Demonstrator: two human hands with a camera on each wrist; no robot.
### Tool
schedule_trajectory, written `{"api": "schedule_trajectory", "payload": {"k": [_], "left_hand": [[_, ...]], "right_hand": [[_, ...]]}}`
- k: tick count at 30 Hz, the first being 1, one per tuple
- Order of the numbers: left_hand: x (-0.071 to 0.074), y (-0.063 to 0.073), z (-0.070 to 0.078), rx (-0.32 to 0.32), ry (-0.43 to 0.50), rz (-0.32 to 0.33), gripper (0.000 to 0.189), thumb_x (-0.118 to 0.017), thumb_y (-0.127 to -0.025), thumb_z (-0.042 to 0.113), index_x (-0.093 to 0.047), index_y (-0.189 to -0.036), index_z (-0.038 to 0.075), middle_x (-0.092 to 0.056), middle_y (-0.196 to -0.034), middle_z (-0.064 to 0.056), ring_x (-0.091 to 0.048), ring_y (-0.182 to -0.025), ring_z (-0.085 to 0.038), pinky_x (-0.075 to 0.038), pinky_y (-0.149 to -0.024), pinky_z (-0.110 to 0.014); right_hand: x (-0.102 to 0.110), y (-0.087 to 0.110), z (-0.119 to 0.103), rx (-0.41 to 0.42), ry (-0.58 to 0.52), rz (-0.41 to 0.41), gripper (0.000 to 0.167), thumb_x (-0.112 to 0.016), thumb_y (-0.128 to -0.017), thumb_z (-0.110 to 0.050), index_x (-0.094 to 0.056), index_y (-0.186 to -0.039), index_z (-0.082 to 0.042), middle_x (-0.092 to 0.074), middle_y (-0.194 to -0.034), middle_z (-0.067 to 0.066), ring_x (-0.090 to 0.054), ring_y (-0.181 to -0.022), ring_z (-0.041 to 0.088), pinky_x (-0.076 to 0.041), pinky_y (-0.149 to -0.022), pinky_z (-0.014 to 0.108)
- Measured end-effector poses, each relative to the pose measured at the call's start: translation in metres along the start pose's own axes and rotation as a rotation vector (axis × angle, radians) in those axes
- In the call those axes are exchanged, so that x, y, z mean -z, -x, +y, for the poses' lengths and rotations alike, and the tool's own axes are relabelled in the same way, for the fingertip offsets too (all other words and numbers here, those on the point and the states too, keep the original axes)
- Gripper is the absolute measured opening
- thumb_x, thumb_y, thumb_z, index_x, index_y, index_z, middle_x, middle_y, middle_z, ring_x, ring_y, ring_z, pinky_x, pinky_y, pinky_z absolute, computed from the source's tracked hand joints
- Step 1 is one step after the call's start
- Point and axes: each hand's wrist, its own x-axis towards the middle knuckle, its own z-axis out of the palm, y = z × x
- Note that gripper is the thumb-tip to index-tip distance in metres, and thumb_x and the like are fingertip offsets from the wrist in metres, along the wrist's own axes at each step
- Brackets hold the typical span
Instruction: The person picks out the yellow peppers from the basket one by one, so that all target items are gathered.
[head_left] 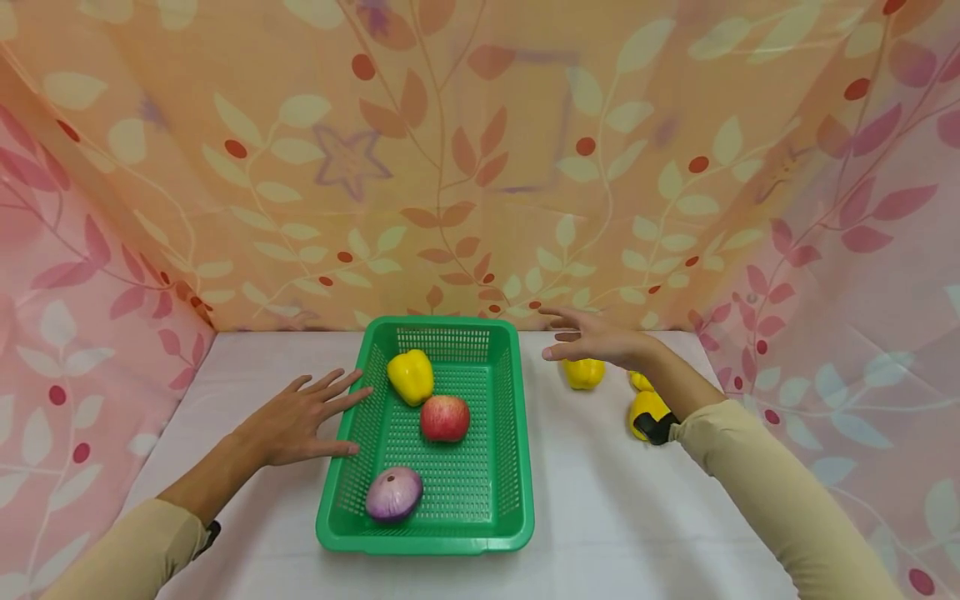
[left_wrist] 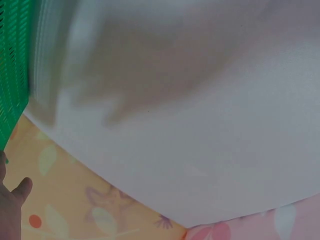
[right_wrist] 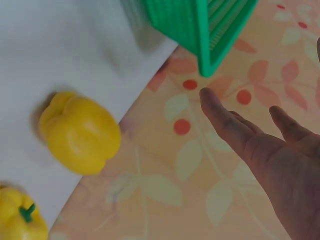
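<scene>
A green plastic basket (head_left: 525,467) stands on the white table, holding a yellow bell pepper (head_left: 411,377), a red apple (head_left: 446,419) and a purple onion (head_left: 394,493). My left hand (head_left: 303,421) hovers at the basket's left side with its fingers spread, gripping nothing. In the left wrist view only part of that hand (left_wrist: 11,210) shows. To the right of the basket, my right hand (head_left: 596,337) is raised with fingers extended and holds nothing. Below it lies another yellow bell pepper (head_left: 583,375), apart from the hand (right_wrist: 280,165) in the right wrist view.
Near my right wrist lie two more yellow items (head_left: 642,414), partly hidden by the wrist and its black strap; one is a pepper with a green stem (right_wrist: 26,215). Leaf-patterned cloth (head_left: 480,167) walls off the table's back and both sides.
</scene>
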Motion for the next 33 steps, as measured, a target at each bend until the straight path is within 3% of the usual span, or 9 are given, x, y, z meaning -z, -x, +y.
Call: {"api": "schedule_trajectory", "payload": {"k": [3,11,21,33], "left_hand": [[0.0,0.0,0.0,0.002,0.004,-0.003,0.087,-0.053,-0.085,0.074,-0.039,-0.154,0.024,-0.029,-0.162,-0.008,-0.03,-0.145,-0.04,-0.03,-0.107,-0.07],[-0.002,-0.001,-0.001,0.004,0.005,-0.002,0.087,-0.053,-0.085,0.074,-0.038,-0.155,0.025,-0.029,-0.162,-0.007,-0.03,-0.145,-0.041,-0.029,-0.107,-0.07],[-0.002,0.0,-0.002,-0.003,0.008,0.01,0.086,-0.054,-0.086,0.073,-0.039,-0.154,0.024,-0.03,-0.162,-0.008,-0.032,-0.144,-0.041,-0.031,-0.106,-0.071],[-0.004,0.0,-0.003,-0.005,0.019,0.015,0.086,-0.054,-0.086,0.073,-0.039,-0.154,0.024,-0.03,-0.162,-0.008,-0.031,-0.145,-0.041,-0.031,-0.106,-0.071]], "right_hand": [[-0.009,-0.011,-0.009,0.027,-0.029,-0.015,0.088,-0.073,-0.09,-0.033,-0.019,-0.16,-0.027,-0.022,-0.162,0.012,-0.024,-0.149,0.036,-0.028,-0.115,0.058],[-0.032,-0.038,-0.028,0.067,-0.079,-0.021,0.083,-0.074,-0.09,-0.029,-0.026,-0.157,-0.027,-0.021,-0.161,0.013,-0.027,-0.147,0.037,-0.041,-0.109,0.05],[-0.061,-0.067,-0.04,0.118,-0.132,-0.004,0.084,-0.073,-0.091,-0.023,-0.023,-0.159,-0.021,-0.02,-0.162,0.017,-0.033,-0.143,0.04,-0.037,-0.112,0.051],[-0.106,-0.099,-0.045,0.06,-0.181,-0.001,0.085,-0.075,-0.09,-0.021,-0.026,-0.158,-0.018,-0.023,-0.16,0.019,-0.047,-0.133,0.036,-0.054,-0.093,0.045]]}}
